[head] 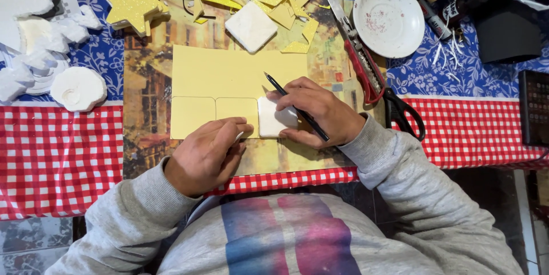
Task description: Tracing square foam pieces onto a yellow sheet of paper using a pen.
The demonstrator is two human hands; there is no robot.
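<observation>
Right hand pressing a white square block onto a pale yellow foam sheet, fingers curled round a black pencil; left hand loosely closed, fingertips steadying the sheet's lower edge just beside the block, holding nothing clearly visible; sheet lying on a picture board atop the checked counter; glittery yellow stars, a second white block, scissors and white plate nearby.

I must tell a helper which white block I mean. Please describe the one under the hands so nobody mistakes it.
Find the pale yellow sheet on the picture board. At its lower right corner lies a white square block, pressed by the right hand, which holds a black pencil. The other white block lies untouched among yellow scraps.
</observation>
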